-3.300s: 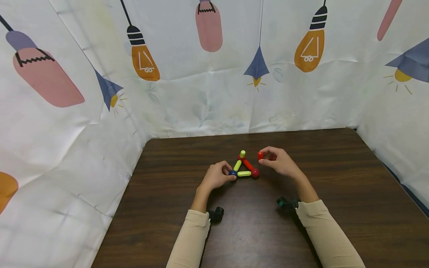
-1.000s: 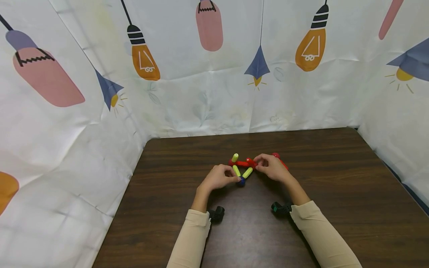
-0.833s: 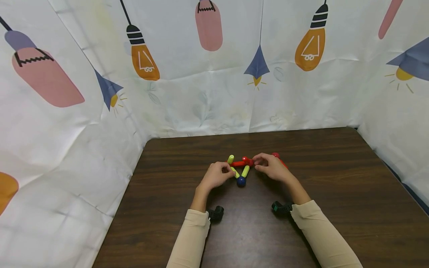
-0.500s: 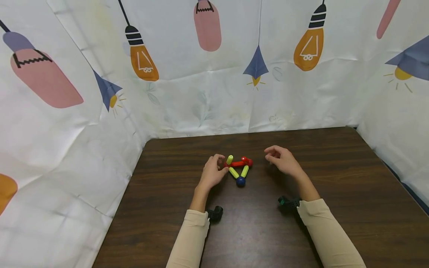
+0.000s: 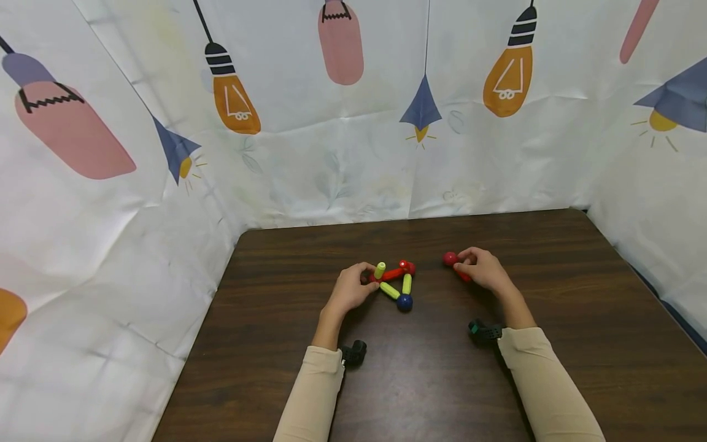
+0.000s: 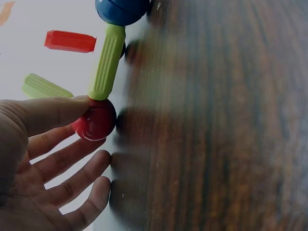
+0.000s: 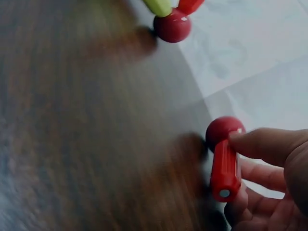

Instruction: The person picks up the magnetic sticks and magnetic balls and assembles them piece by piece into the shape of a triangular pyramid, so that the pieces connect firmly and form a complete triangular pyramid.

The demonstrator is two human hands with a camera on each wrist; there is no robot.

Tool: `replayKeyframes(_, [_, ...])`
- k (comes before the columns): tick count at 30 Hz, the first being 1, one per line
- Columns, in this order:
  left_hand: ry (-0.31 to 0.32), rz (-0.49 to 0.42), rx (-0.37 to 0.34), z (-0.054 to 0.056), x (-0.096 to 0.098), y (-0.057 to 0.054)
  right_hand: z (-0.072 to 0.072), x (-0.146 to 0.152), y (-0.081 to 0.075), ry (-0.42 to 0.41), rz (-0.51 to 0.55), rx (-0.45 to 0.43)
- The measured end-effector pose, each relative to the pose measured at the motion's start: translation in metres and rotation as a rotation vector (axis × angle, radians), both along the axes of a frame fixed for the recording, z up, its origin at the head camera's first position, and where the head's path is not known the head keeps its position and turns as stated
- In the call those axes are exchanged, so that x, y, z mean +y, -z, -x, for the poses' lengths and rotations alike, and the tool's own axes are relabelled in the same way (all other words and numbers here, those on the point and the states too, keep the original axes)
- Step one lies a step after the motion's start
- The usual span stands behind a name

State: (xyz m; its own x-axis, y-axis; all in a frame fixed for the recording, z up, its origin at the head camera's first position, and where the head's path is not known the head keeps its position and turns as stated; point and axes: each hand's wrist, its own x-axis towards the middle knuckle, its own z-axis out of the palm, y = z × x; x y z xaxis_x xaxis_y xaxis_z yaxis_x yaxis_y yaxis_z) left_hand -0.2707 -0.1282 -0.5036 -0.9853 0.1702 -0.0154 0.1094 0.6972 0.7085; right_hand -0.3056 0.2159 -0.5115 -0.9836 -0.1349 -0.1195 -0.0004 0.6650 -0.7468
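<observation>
A triangle of magnetic sticks and balls lies on the table: a blue ball [image 5: 405, 302] at the near corner, red balls at the two far corners, yellow-green sticks [image 5: 389, 290] and a red stick [image 5: 393, 274] between. A yellow-green stick [image 5: 380, 270] and a short red stick [image 5: 403, 265] stand up from the red balls. My left hand [image 5: 350, 287] pinches the left red ball [image 6: 96, 120] between thumb and fingers. To the right, my right hand [image 5: 482, 268] grips a separate red stick [image 7: 225, 171] joined to a red ball [image 7: 224, 131].
The dark wood-grain table [image 5: 409, 380] reaches back to a white curtain [image 5: 331, 166] printed with lamps and bulbs. Black wrist cameras sit on both wrists, the left wrist camera [image 5: 354, 353] and the right wrist camera [image 5: 485, 331].
The red stick once in my right hand now stands on the triangle, which has turned. My left hand has shifted from blue ball to red ball; my right has taken the separate ball and stick.
</observation>
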Motion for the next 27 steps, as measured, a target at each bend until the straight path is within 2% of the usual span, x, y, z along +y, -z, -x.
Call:
replayKeyframes(11, [0.014,0.004,0.004,0.0006,-0.0012,-0.0006,-0.0001,-0.0052,0.0027,-0.030,-0.090,0.019])
replayKeyframes(27, [0.027,0.009,0.018,0.0015,-0.0029,0.0003,0.0000,-0.0074,0.0012,0.019,-0.123,0.014])
